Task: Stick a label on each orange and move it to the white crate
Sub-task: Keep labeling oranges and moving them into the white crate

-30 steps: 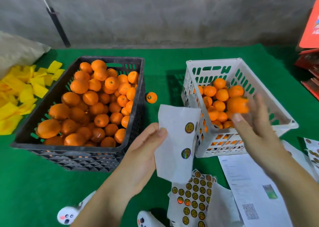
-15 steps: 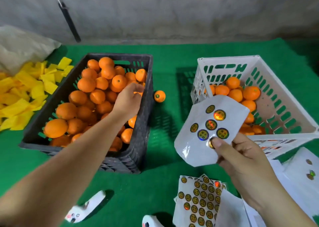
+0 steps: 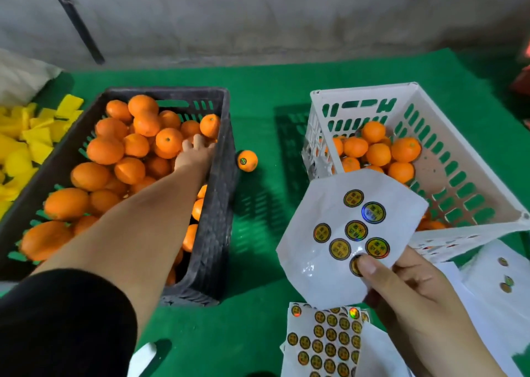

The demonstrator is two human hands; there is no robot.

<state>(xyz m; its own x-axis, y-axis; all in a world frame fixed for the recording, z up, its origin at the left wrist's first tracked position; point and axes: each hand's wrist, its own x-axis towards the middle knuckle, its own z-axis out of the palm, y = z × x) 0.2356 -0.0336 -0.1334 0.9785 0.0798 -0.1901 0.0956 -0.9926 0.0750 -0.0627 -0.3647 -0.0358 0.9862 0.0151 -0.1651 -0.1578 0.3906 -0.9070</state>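
A black crate [image 3: 218,204] on the left is full of unlabelled oranges [image 3: 106,150]. My left hand [image 3: 195,154] reaches into it by the right wall, fingers bent down among the fruit; whatever lies under them is hidden. My right hand [image 3: 415,299] holds a white label sheet [image 3: 324,262] carrying several round stickers, thumb pressed on its lower edge. The white crate [image 3: 364,88] on the right holds several oranges [image 3: 378,154]. One labelled orange [image 3: 247,160] lies on the green mat between the crates.
A stack of full sticker sheets [image 3: 324,342] lies near the front edge, with white papers [image 3: 493,285] to its right. Yellow pieces [image 3: 28,135] are piled at far left beside a pale bag [image 3: 20,75]. A dark pole [image 3: 77,24] leans on the wall.
An orange dropped from my right hand into the white crate. The label sheet passed from my left hand to my right. My left hand reached into the black crate and sank deeper.
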